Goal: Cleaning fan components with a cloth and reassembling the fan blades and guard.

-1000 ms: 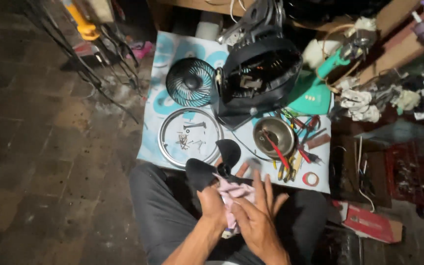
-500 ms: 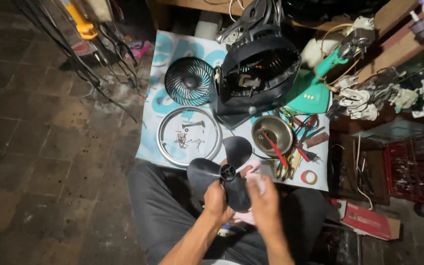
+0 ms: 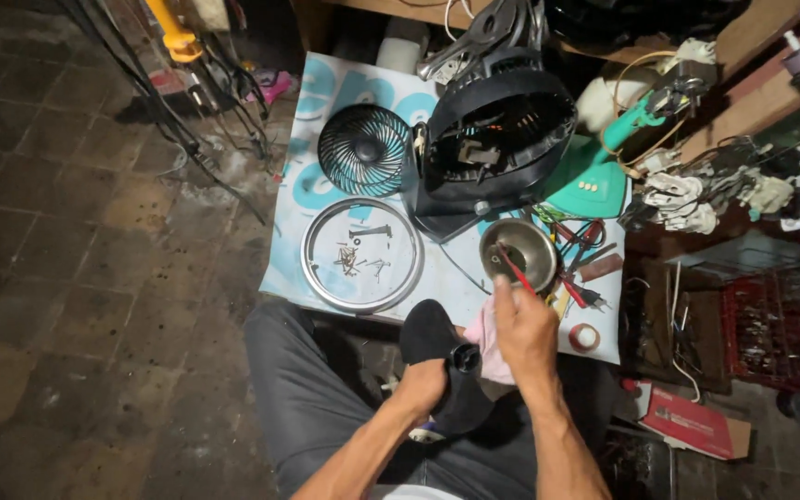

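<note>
Over your lap, at the near edge of the low bench (image 3: 321,278), your two hands meet around a black fan blade (image 3: 437,356). Your left hand (image 3: 423,387) grips the blade from below, fingers closed about it near its round black hub (image 3: 465,356), so that one dark lobe rises above the hand toward the bench and another hangs down past the wrist. Your right hand (image 3: 525,329) lies just beside the hub on the right, closed over a pink cloth (image 3: 491,341) that is pressed against the blade; the cloth shows between hand and hub. Beyond your right hand, nearly touching the knuckles, a round metal bowl (image 3: 518,252) stands on the bench with a red-handled tool (image 3: 515,270) leaning in it. Left of the bowl lies a chrome ring (image 3: 312,278) with loose screws (image 3: 354,259) and small parts inside it. Farther back stand a round teal fan grille (image 3: 365,148) and, to its right, a black fan housing (image 3: 497,139), tilted and open toward you. A green fan base (image 3: 594,181) lies right of the housing, and a roll of red tape (image 3: 583,337) sits at the bench's right edge, near your right wrist. Dark trousers (image 3: 298,398) cover your knees below the bench.
</note>
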